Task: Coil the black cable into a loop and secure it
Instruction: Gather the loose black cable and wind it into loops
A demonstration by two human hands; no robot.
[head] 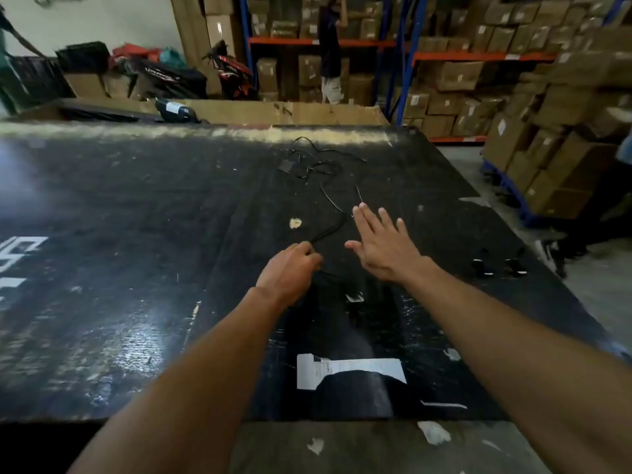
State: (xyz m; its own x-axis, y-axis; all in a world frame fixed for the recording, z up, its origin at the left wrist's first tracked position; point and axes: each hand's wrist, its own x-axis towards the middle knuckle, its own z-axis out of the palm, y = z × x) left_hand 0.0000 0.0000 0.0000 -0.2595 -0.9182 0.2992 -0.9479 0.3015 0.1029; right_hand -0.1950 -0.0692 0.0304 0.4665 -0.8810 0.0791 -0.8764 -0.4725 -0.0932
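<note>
A thin black cable (329,195) lies loose and tangled on the black table (136,234), running from a small black adapter block (286,164) near the far edge down toward me. My left hand (290,271) is closed on the cable's near end, where a thicker stretch (331,230) curves away from my fingers. My right hand (383,244) hovers flat over the table just right of the cable, fingers spread, holding nothing.
Two small black clips (497,266) lie at the table's right edge. A torn white label (345,369) is stuck near the front. Cardboard sheets (273,111) lie beyond the far edge. Stacked boxes (564,131) and shelving stand behind; a person stands at the shelves.
</note>
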